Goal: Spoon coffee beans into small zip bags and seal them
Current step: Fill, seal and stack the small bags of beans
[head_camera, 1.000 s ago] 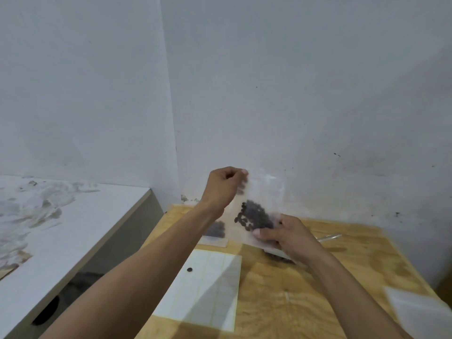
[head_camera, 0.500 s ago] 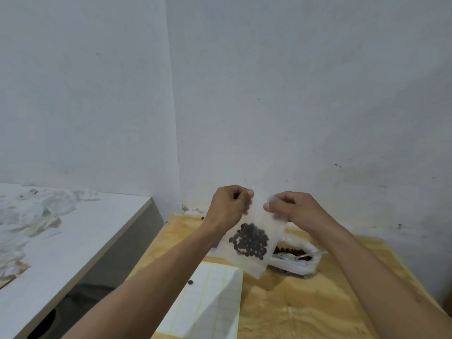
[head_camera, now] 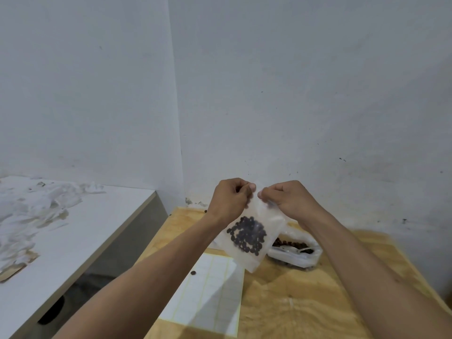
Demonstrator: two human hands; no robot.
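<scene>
Over the wooden table (head_camera: 305, 302), left hand (head_camera: 231, 199) and right hand (head_camera: 288, 199) are pinching the hanging zip bag (head_camera: 252, 234) by its top edge at frame centre.

Zip bag (head_camera: 254, 243) clear soft plastic w/ matt dark beans (head_camera: 247, 234); table (head_camera: 293, 302) raw pale plywood.

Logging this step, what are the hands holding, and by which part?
Both the left hand and right hand pinch the zip bag by its top edge.
</scene>
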